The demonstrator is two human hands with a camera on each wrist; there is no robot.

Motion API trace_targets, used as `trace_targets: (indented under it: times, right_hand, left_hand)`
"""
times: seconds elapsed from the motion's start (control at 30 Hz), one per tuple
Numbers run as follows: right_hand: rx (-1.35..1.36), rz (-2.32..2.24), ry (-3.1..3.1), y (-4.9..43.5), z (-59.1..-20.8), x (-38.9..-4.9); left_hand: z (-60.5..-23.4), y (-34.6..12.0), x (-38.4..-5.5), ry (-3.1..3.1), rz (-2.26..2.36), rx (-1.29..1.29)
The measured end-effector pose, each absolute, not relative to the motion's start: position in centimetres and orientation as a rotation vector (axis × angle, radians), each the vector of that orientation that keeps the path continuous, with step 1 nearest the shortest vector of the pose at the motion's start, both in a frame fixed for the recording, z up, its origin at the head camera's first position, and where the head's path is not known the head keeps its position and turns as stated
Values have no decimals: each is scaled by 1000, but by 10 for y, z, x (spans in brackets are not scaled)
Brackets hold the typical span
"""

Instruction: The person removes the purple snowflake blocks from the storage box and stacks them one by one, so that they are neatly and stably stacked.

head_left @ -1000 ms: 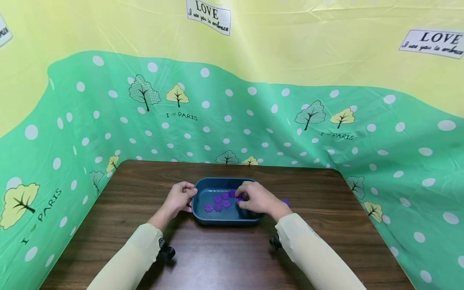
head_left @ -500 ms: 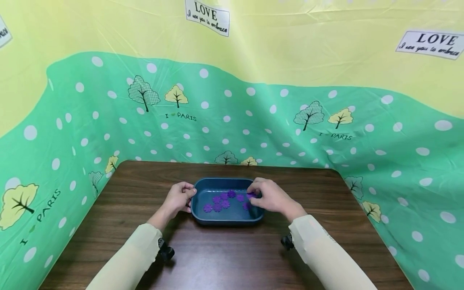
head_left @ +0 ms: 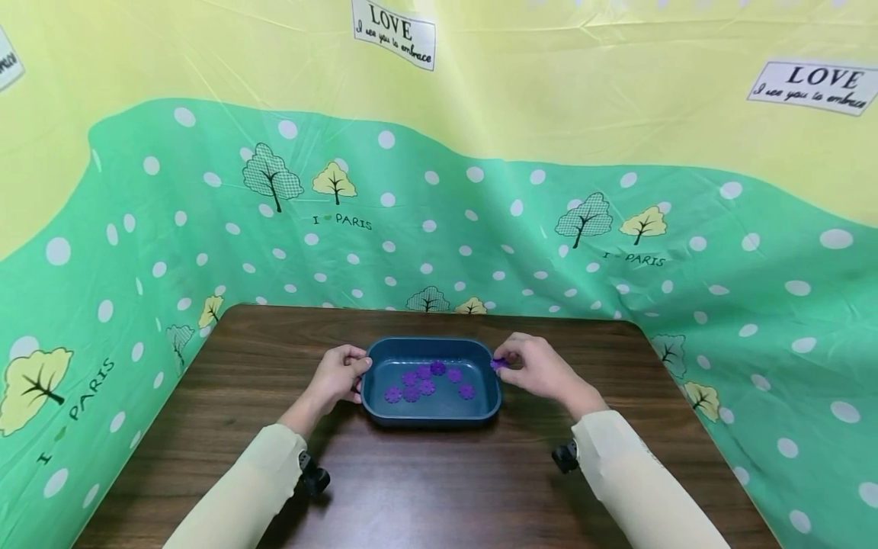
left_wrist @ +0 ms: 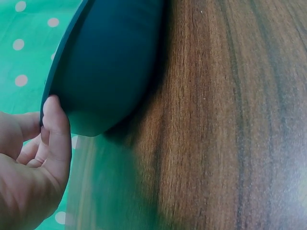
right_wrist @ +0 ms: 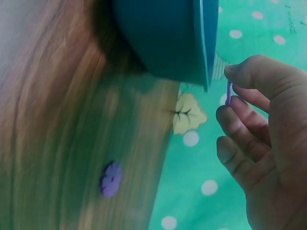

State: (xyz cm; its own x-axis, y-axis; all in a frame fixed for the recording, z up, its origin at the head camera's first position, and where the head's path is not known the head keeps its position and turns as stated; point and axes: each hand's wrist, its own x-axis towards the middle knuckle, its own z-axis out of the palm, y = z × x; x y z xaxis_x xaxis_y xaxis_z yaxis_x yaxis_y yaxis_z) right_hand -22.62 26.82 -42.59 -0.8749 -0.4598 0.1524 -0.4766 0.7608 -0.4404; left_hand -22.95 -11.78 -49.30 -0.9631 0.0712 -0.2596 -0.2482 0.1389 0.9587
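A dark blue rounded rectangular tray (head_left: 432, 421) lies on the table with several purple notched plastic discs (head_left: 466, 391) spread over its bottom. My left hand (head_left: 339, 375) grips its left rim; in the left wrist view the thumb and fingers pinch the tray's edge (left_wrist: 105, 52). Just outside the right rim, my right hand (head_left: 538, 367) pinches one purple disc (head_left: 498, 364) between thumb and fingertips. The right wrist view shows that held disc (right_wrist: 229, 94) edge-on, close beside the tray wall (right_wrist: 163, 43).
Another purple notched disc (right_wrist: 111, 179) lies on the wooden table (head_left: 439, 488) in the right wrist view; in the head view the right hand and forearm hide it. A green and yellow printed cloth (head_left: 439, 191) hangs behind the table and along its sides.
My right hand has moved right, from above the tray's inside to just past its right rim, with a disc pinched in it. My left hand has stayed on the rim.
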Motion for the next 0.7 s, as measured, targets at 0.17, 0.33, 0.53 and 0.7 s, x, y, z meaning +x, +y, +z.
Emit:
trace_targets:
  times: [0.17, 0.33, 0.53, 0.7]
  right_hand:
    - [726, 723, -2903, 285, -437, -227]
    - [664, 709, -2926, 303, -448, -227]
    - [589, 687, -2971, 318, -457, -227]
    - [522, 690, -3018, 328, -466, -228]
  left_hand:
    - [-492, -118, -229, 2166, 1924, -169]
    - [-492, -118, -229, 2149, 1930, -176]
    - [-492, -117, -229, 2153, 1931, -172]
    - [-493, -118, -229, 2148, 1932, -177]
